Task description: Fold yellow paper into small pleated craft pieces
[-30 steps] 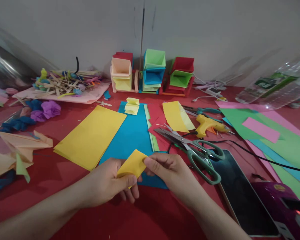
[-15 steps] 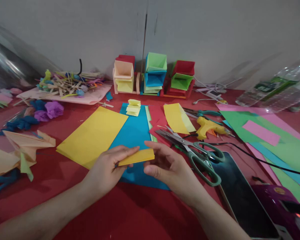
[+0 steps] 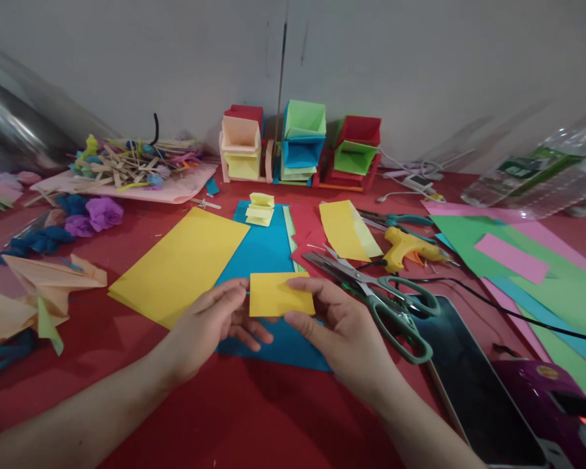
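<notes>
A small yellow folded paper [image 3: 273, 296] is held above a blue paper sheet [image 3: 261, 251], its broad face toward me. My right hand [image 3: 334, 316] grips its right end between thumb and fingers. At the left end, my left hand [image 3: 219, 319] has its fingers apart, beside the paper and apparently not holding it. A larger yellow sheet [image 3: 180, 267] lies to the left, partly over the blue one. Farther back on the blue sheet stands a pale yellow pleated paper piece [image 3: 260, 210]. Green-handled scissors [image 3: 371, 283] lie just beyond my right hand.
Three stacked paper-box structures, including a blue one [image 3: 300, 153], stand against the wall. On the right are a yellow glue gun [image 3: 410, 249], a phone [image 3: 478, 384], coloured sheets [image 3: 483, 241] and a plastic bottle [image 3: 532, 169]. Craft sticks [image 3: 127, 166] lie at the back left.
The folded yellow paper has passed from my left hand to my right and turned so its broad face shows. My left fingers have opened away from it.
</notes>
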A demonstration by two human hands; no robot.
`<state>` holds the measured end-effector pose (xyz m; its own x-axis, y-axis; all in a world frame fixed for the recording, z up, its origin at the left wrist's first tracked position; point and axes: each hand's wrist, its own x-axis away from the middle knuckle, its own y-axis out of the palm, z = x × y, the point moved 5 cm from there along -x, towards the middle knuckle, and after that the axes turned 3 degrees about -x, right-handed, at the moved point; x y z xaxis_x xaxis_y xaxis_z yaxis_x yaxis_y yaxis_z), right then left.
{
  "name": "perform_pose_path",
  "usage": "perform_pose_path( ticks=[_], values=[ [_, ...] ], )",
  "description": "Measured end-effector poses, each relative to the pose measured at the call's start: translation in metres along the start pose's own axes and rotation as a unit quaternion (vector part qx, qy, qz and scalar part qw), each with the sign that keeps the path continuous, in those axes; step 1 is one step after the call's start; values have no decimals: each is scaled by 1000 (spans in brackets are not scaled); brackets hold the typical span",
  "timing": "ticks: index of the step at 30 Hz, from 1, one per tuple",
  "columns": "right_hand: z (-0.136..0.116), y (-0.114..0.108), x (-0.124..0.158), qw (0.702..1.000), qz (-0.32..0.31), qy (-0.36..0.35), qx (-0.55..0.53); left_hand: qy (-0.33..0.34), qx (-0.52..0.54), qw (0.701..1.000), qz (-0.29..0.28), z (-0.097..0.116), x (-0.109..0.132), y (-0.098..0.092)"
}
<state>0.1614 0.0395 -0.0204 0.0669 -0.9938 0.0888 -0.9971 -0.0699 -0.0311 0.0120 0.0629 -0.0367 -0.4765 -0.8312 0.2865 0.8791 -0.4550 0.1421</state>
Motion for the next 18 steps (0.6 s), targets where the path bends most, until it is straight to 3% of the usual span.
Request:
perform_pose_path(
  ticks=[7,18],
  values=[
    [-6,-1,1,998,29,-40,29,-30,-51,998,-6,-2,-1,-3],
    [4,-6,-7,996,41,55,-61,-44,-39,998,-5,-3,0,-2]
  ],
)
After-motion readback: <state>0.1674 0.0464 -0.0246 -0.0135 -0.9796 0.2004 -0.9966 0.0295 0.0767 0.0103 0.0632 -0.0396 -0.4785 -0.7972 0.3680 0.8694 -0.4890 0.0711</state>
